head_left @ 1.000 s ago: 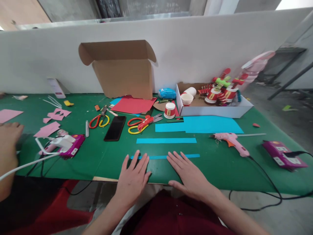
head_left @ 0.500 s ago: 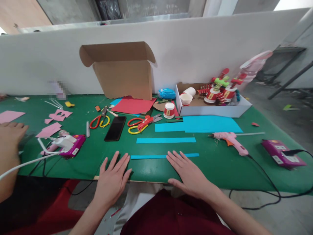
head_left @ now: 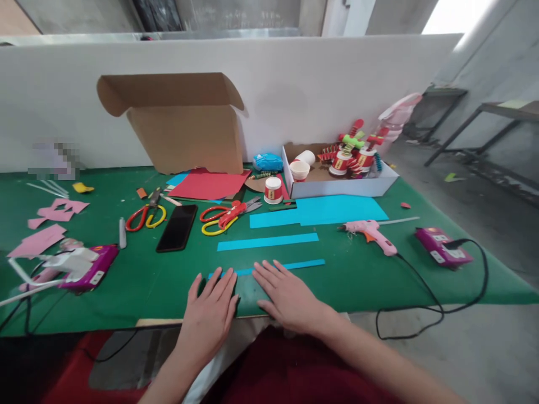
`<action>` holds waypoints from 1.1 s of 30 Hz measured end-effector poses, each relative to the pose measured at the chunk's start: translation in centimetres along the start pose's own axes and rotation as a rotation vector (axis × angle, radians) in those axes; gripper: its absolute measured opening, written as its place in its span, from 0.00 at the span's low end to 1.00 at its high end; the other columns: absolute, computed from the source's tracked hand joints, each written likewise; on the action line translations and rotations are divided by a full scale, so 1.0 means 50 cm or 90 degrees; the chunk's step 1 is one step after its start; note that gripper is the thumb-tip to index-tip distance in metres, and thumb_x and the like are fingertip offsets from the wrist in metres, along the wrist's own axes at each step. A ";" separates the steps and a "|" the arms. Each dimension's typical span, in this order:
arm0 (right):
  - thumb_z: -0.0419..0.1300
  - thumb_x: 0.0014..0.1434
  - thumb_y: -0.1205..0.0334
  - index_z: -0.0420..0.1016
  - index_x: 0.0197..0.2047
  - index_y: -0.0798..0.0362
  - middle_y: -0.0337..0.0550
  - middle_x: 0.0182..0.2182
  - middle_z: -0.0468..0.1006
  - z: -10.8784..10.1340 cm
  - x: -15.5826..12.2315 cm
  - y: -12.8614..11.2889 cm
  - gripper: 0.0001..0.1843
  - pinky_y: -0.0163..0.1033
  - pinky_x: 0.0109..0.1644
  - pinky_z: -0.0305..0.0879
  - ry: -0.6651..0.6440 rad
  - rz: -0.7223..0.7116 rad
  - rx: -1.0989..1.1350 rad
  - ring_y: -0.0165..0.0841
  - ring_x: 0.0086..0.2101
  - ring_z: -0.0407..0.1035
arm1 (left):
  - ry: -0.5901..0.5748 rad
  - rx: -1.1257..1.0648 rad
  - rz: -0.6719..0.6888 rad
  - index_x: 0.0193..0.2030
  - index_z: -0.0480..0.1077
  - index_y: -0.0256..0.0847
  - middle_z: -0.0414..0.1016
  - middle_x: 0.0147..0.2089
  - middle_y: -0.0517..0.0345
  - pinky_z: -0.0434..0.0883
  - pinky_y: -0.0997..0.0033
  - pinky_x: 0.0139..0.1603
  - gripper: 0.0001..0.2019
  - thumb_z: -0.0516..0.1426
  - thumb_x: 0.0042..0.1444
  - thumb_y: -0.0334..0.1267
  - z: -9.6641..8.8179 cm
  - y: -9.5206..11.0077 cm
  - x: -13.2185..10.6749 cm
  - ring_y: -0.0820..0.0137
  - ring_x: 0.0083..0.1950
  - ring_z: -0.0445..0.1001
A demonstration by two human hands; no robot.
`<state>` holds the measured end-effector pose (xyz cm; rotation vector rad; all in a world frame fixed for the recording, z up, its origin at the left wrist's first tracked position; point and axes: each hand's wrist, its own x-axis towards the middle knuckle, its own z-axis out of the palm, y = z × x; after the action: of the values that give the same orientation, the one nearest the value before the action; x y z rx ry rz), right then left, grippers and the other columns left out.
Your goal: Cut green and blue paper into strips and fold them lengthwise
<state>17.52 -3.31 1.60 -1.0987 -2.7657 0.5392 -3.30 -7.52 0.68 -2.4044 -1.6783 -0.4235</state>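
My left hand lies flat near the table's front edge, its fingertips over the left end of a narrow blue paper strip. To its right my right hand also rests flat, fingers stretched out across the middle of that strip. Both hands are open, and the parts of the strip under the fingers are hidden. Just beyond lies a wider blue paper strip. Farther back is a larger sheet of blue paper, reaching toward the white box.
Behind my hands lie red-and-yellow scissors, a black phone and a second pair of scissors. A pink glue gun and purple power block sit right. A white box holds paper-cup figures.
My left hand has moved right onto the strip's left end, closer to my right hand. The camera view has turned to the right, and the other person's hand has left the view.
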 end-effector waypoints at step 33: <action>0.54 0.65 0.47 0.78 0.31 0.51 0.38 0.29 0.80 -0.018 0.115 0.001 0.20 0.31 0.30 0.57 0.041 -0.290 0.062 0.29 0.33 0.72 | 0.034 0.031 0.128 0.30 0.71 0.40 0.74 0.31 0.55 0.60 0.67 0.35 0.11 0.50 0.61 0.32 -0.053 -0.017 0.314 0.66 0.34 0.70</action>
<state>13.60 0.91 2.29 -0.4312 -2.7658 0.5550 0.62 5.91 8.38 -2.4705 -1.3916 -0.4062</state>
